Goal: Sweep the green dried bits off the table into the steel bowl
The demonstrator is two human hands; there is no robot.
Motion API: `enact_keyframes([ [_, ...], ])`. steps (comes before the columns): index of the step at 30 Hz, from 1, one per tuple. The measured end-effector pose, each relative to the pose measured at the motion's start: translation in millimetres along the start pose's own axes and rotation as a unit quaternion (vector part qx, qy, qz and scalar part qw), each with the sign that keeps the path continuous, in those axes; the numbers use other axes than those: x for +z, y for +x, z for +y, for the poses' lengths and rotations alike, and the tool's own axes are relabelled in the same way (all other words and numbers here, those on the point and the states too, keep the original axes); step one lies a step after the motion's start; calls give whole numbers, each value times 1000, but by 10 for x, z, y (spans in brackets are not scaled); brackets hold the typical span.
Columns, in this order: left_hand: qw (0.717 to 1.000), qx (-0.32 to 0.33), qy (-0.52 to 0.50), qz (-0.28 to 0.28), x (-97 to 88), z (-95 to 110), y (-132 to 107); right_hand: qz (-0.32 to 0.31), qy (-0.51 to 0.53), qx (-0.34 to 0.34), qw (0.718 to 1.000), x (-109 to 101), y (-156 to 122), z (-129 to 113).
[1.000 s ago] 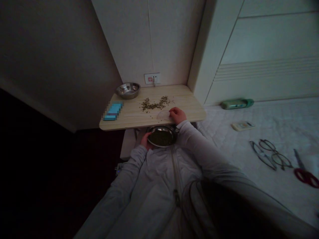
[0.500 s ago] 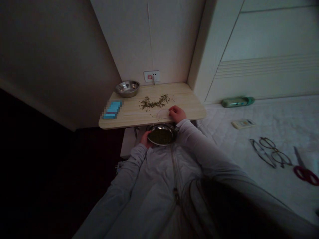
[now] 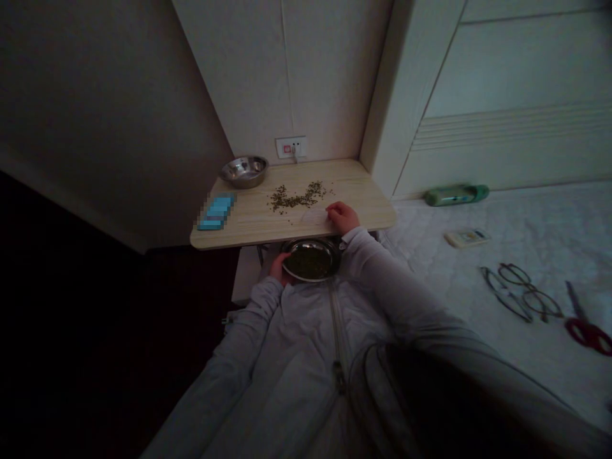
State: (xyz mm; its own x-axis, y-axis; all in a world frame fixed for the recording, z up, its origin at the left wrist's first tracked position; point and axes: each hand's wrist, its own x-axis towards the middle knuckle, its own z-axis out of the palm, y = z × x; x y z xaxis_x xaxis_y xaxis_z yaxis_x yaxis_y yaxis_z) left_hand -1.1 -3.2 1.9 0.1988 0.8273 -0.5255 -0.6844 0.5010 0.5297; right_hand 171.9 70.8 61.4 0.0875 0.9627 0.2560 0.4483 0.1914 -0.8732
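Observation:
My left hand (image 3: 280,268) is closed on the rim of a shiny metal bowl (image 3: 310,279), held just below the table's front edge. Small green grains, like mung beans (image 3: 308,261), fill much of its bottom. Above the tabletop, my right hand (image 3: 342,218) pinches a thin, see-through plastic piece (image 3: 314,217) that lies flat or nearly flat on the wood. Its exact kind is hard to make out. Beyond the plastic, a loose spread of the same grains (image 3: 294,200) lies across the middle of the small wooden table (image 3: 354,178).
At the table's back left stands a second metal bowl (image 3: 244,172), with a blue-screened phone (image 3: 217,212) in front of it. A wall socket (image 3: 291,147) holds a plug. Rightward on the white bedding lie a green bottle (image 3: 456,195), a pale remote (image 3: 467,238), glasses (image 3: 519,293) and red-handled scissors (image 3: 588,333).
My right hand has shifted slightly right and away from the front edge with the plastic piece. A few stray grains near that edge no longer show. The left hand and bowl stay put.

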Motion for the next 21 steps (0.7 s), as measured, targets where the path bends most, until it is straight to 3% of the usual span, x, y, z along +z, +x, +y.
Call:
enact_keyframes([
  [11,999,-17,1,32,-5,15,23,-11,-18,-13,1000,2,-9,10],
  [21,1000,-27,-11,8,1,17,-6,-17,-1,0,1000,-8,18,24],
])
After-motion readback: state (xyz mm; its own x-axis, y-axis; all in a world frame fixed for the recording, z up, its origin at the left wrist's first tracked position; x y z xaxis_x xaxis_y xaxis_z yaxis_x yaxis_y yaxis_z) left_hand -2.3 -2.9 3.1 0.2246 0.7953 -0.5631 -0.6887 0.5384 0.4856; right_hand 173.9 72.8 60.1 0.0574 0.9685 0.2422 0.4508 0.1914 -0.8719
